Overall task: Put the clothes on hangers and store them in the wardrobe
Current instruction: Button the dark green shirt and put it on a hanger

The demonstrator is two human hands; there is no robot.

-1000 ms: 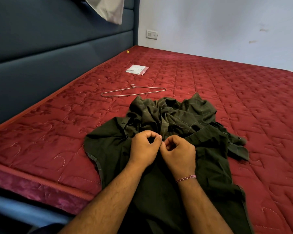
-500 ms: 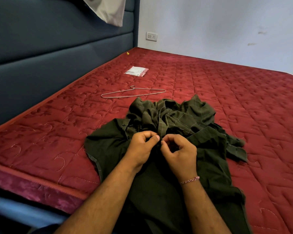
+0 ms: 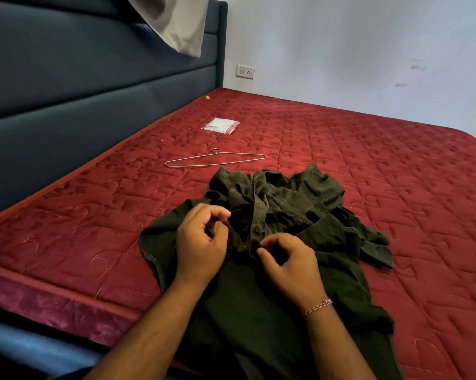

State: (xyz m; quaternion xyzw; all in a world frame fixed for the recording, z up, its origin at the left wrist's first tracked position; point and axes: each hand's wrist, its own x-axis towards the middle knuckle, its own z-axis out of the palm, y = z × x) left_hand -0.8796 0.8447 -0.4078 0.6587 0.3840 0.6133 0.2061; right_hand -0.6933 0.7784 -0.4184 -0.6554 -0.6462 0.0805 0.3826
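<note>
I can read no text, label, brand or number here. The small clear packet lying on the mattress ahead of me holds something white, but any print on it is too small and blurred to make out. The wall socket bears no lettering I can read.

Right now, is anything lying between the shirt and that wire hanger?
Nothing visible: only bare red mattress separates the dark green shirt from the wire hanger just beyond it.
</note>
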